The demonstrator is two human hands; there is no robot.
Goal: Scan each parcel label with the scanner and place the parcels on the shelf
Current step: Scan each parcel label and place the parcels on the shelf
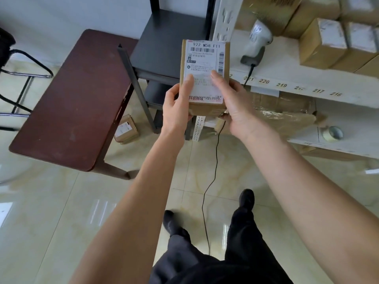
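Observation:
A small brown cardboard parcel (205,58) with a white shipping label facing up is held in mid-air in front of me. My left hand (177,107) grips its lower left side, thumb on the label. My right hand (235,107) grips its lower right side, thumb also on the label. The white and grey scanner (256,43) lies on the white shelf (287,78) just right of the parcel, its black cable hanging to the floor. Several labelled parcels (326,42) stand on that shelf at the right.
A dark red table (71,103) stands at the left, a black metal rack (168,39) behind the parcel. Another small parcel (127,129) lies on the floor under the table. A tape roll (333,133) and a large wrapped box (283,111) sit on the lower shelf.

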